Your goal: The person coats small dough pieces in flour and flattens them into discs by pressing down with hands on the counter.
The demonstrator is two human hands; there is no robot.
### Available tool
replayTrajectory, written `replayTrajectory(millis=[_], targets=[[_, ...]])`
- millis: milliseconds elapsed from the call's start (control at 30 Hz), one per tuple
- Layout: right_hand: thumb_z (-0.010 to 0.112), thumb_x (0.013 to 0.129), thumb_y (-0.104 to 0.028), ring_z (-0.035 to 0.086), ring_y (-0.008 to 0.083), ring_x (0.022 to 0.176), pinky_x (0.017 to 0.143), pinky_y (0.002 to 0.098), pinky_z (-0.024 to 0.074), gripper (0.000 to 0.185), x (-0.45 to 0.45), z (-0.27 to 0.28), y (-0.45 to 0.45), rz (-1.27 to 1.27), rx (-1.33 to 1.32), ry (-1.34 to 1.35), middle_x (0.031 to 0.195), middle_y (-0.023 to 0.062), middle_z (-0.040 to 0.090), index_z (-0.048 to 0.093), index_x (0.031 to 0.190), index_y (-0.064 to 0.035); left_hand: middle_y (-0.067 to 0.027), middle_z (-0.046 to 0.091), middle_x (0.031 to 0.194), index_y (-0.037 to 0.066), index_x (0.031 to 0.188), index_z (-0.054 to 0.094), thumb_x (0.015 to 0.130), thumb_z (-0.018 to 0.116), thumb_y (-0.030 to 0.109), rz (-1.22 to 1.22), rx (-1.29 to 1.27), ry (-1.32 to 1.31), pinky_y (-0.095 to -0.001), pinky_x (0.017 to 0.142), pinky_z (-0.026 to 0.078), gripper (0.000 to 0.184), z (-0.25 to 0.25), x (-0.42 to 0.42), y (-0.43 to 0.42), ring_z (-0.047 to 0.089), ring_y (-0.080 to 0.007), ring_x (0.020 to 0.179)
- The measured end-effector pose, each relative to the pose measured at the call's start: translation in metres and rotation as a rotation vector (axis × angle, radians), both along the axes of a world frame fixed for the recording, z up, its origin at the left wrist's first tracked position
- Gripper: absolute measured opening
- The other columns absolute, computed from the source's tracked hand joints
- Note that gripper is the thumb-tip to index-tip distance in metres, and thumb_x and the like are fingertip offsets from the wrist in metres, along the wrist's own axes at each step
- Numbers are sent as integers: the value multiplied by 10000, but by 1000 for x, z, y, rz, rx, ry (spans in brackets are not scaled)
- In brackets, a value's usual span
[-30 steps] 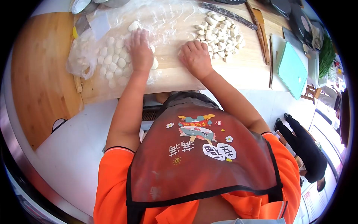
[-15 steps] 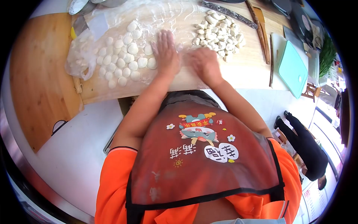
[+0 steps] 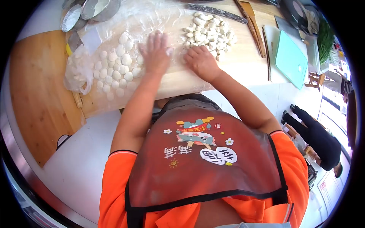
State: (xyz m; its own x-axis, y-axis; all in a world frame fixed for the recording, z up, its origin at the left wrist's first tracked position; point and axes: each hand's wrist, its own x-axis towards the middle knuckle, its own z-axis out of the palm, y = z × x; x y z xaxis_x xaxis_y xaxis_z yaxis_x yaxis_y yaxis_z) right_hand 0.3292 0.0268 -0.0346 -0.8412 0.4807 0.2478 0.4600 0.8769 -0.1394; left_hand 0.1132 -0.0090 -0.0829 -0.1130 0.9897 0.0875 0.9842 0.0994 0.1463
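Observation:
My left hand (image 3: 156, 55) lies palm down on the floured wooden board (image 3: 235, 70), fingers stretched and apart, slightly blurred. A small whitish piece shows beside its thumb; I cannot tell whether it is dough. To its left are several flattened round dough discs (image 3: 123, 68), some overlapping. My right hand (image 3: 201, 64) rests at the near edge of a heap of small cut dough pieces (image 3: 211, 34). Its fingers are curled down and closed, and whatever is under them is hidden.
A plastic bag (image 3: 78, 70) sits left of the discs, with metal bowls (image 3: 100, 9) behind it. Beyond the heap lie a dark floured stick (image 3: 216, 12) and a wooden spatula (image 3: 254, 28). A mint-green cutting board (image 3: 291, 59) is at right. Another person (image 3: 319, 140) stands farther off.
The whole view has shifted, so the board appears further left. My left hand's fingers have spread apart. My right hand is sharper now, its fingers curled at the heap's edge.

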Motion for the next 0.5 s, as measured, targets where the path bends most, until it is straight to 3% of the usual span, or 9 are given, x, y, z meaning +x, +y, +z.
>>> replayTrajectory(millis=[33, 67, 133, 233, 333, 367, 500], targets=[[648, 853, -219, 617, 242, 1019, 883, 392, 458, 124, -9, -2, -10, 18, -25, -9, 1007, 57, 649, 659, 936, -127, -119, 331, 1681, 150, 1567, 445, 1018, 563, 363, -11, -36, 9, -671, 1247, 117, 601, 0, -15, -7, 256, -319, 1575], [660, 852, -243, 615, 242, 1025, 888, 395, 455, 139, -19, -5, -19, 36, -47, -16, 1004, 58, 650, 656, 933, -131, -95, 437, 1617, 136, 1494, 520, 997, 592, 261, 33, -72, 33, -670, 1243, 136, 517, 10, -30, -9, 332, -297, 1543], [697, 842, -319, 609, 249, 1049, 914, 410, 442, 222, -42, -6, -41, 55, -109, 40, 1006, 61, 650, 650, 956, -135, -111, 508, 1555, 120, 1438, 564, 970, 620, 221, 36, 82, 4, -645, 1251, 151, 483, 12, -53, -13, 369, -309, 1520], [717, 850, -358, 603, 253, 1066, 937, 413, 430, 291, -51, -7, -54, -29, -157, -11, 1026, 63, 657, 654, 1026, -134, -149, 502, 1556, 102, 1486, 519, 984, 614, 242, 5, 61, 18, -616, 1264, 137, 530, 40, -33, -17, 365, -332, 1519], [733, 857, -343, 606, 257, 1044, 907, 419, 437, 301, -31, 0, -44, -120, -164, 86, 1031, 67, 646, 660, 1052, -125, -175, 451, 1598, 72, 1536, 459, 1005, 590, 295, 30, 172, -316, -623, 1267, 96, 592, 6, -3, -19, 335, -349, 1536], [742, 858, -335, 604, 260, 1036, 894, 419, 440, 310, -15, 2, -36, -128, -127, 121, 1027, 68, 635, 655, 1060, -118, -190, 365, 1654, 54, 1582, 395, 1019, 565, 372, 31, 130, -313, -656, 1256, 55, 669, -10, 8, -24, 261, -358, 1571], [770, 811, -193, 602, 259, 1007, 857, 404, 446, 309, 23, 16, -10, -220, -112, 64, 1018, 54, 603, 654, 1091, -128, -198, 274, 1694, 63, 1601, 373, 1007, 564, 458, 65, -22, -86, -676, 1247, 49, 739, 4, 45, -39, 166, -365, 1600]])
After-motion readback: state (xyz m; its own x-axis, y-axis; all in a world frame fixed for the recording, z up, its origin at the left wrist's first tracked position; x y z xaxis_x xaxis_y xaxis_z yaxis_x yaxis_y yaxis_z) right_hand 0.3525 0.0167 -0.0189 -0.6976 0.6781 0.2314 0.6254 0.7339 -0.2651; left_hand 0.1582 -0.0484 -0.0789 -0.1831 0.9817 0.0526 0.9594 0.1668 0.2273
